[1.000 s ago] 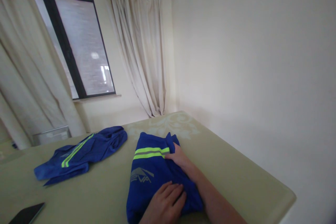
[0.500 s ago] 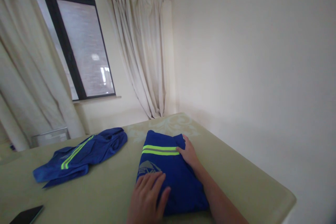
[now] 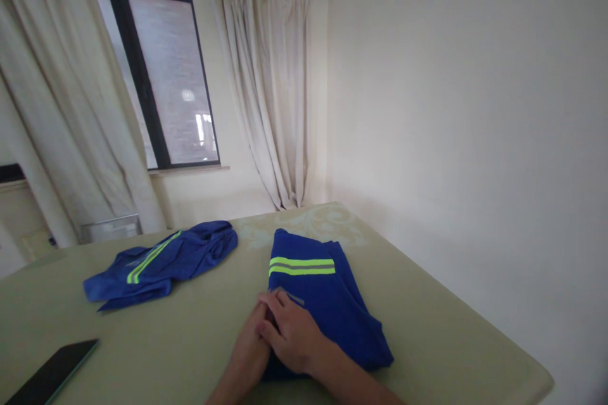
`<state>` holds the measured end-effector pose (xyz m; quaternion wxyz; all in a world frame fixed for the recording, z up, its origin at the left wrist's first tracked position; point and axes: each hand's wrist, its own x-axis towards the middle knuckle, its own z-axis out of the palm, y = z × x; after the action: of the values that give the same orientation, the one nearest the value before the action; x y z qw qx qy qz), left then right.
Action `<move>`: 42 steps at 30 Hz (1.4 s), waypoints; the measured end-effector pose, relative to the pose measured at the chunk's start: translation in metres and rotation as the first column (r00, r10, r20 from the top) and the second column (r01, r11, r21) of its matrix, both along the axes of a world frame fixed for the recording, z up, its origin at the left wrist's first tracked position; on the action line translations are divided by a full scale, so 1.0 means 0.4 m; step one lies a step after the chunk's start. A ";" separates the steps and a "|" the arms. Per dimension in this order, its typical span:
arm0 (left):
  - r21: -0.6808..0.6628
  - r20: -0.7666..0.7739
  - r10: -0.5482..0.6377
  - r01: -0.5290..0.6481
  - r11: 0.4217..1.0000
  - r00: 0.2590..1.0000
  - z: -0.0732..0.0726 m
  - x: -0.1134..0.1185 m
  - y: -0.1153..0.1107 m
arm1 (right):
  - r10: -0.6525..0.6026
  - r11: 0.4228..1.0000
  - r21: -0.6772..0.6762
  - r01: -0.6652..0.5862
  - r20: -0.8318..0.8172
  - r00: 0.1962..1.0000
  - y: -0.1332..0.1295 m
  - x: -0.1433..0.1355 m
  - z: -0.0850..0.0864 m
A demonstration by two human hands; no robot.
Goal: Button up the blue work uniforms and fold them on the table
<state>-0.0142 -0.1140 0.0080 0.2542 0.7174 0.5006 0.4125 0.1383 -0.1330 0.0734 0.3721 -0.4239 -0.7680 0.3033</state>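
A folded blue garment (image 3: pixel 327 310) with a yellow-green and grey stripe across its upper part lies on the covered table (image 3: pixel 437 342). My left hand (image 3: pixel 249 345) is at its near left edge, its fingers mostly hidden under the other hand. Over it rests my right hand (image 3: pixel 294 332), fingers stretched toward the left and thumb a little apart. No cloth shows gripped in the right hand. Together the hands cover most of the grey print. To the left, apart from both hands, a second blue garment (image 3: pixel 161 266) with the same stripe lies crumpled.
A dark flat device (image 3: pixel 54 373) lies at the table's near left. Behind the table are a window (image 3: pixel 171 76) and pale curtains (image 3: pixel 266 76). The plain wall (image 3: pixel 465 107) runs along the table's right side.
My right hand has left the garment's upper right edge and come down left onto my left hand. The garment's right side now shows loose folds. The view has shifted slightly left.
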 end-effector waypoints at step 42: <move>0.191 -0.707 0.570 -0.663 0.724 0.419 0.024 -0.209 0.244 | -0.508 0.847 0.386 0.365 0.390 0.768 0.379 0.225 -0.142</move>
<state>-0.0976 -0.0165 0.0176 -0.0935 0.5672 0.8083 0.1272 0.2283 0.0188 0.0168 0.2891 -0.5949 -0.7497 -0.0220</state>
